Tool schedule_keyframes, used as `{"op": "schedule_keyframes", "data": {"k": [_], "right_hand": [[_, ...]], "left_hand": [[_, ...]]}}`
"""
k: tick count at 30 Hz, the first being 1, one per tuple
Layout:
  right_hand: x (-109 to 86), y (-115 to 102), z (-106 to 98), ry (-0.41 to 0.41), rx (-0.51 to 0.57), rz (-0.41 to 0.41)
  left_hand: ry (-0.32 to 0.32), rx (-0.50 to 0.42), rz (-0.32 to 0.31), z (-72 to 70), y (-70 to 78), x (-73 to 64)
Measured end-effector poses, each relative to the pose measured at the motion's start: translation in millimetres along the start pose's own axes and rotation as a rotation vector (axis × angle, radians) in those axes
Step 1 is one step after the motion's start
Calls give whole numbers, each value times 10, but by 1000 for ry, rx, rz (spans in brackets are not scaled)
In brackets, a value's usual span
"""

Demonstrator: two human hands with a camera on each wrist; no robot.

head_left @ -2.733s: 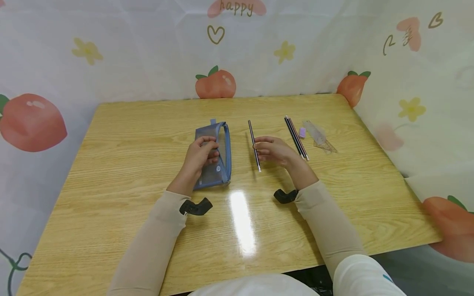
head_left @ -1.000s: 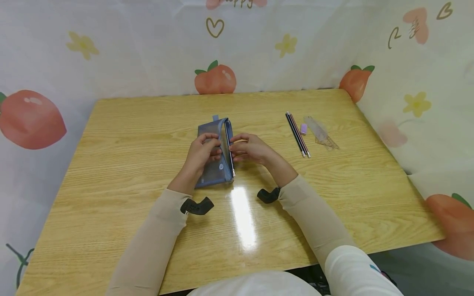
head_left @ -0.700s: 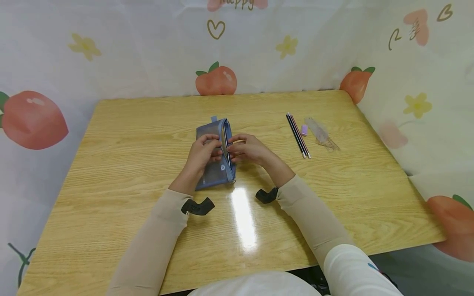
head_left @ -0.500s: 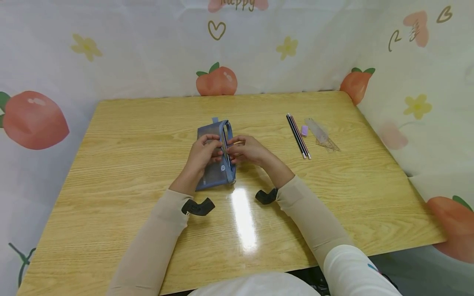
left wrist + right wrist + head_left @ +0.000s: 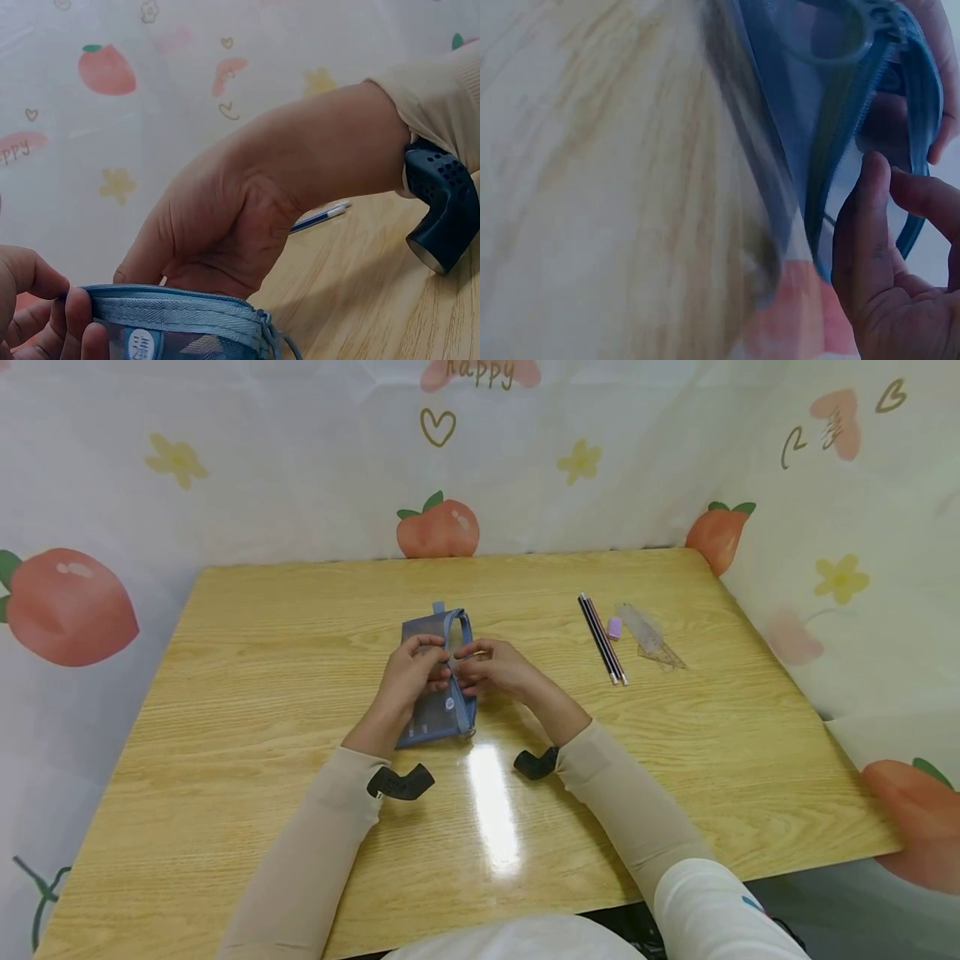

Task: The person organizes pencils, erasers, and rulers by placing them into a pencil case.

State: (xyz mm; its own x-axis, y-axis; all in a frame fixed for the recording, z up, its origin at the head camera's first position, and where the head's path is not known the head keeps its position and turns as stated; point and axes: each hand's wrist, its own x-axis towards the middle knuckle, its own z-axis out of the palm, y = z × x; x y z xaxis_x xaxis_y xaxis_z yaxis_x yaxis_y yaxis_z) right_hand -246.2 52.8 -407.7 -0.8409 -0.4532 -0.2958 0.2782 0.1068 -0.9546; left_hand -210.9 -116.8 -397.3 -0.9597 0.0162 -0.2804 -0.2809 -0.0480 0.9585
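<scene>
A blue mesh pencil case lies on the table with its zip opening spread toward the right. My left hand pinches the left rim of that opening; in the left wrist view its fingertips press on the zip edge of the case. My right hand reaches its fingers into the opening from the right, fingers loosely bent. No pencil shows between them, though the case wall hides part of the fingers. In the right wrist view, fingers cross the open mouth of the case.
To the right lie several pencils side by side, a purple eraser, a clear ruler and a transparent set square. The wooden table ends at a fruit-printed cloth at the back and right.
My right hand has carried a single pencil from the right to the pencil case and into its opening. That pencil is now out of sight; the left hand keeps its grip.
</scene>
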Motion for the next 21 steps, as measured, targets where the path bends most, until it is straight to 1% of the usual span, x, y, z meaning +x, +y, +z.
{"op": "schedule_keyframes", "data": {"k": [3,5,8,11,13,16,19,21], "right_hand": [[-12,-10,-44,15,-19,-14],[-23,-26,-91,38,-55,-27],[-44,-58,-206,99,-127,-50],[-70,-82,-376,179,-241,-58],[-85,-94,-518,225,-361,-64],[-131,-149,-760,297,-638,-73],[-199,-270,-1011,363,-912,-59],[-231,-359,-1183,391,-1052,-42]], "left_hand": [[2,7,-8,-6,4,0],[5,8,-11,-12,9,-2],[9,7,-11,-15,20,-10],[6,-2,-11,-15,28,-23],[6,-10,-15,-23,27,-32],[12,-19,-21,-33,26,-42],[21,-20,-20,-46,34,-45],[25,-19,-18,-52,47,-46]]}}
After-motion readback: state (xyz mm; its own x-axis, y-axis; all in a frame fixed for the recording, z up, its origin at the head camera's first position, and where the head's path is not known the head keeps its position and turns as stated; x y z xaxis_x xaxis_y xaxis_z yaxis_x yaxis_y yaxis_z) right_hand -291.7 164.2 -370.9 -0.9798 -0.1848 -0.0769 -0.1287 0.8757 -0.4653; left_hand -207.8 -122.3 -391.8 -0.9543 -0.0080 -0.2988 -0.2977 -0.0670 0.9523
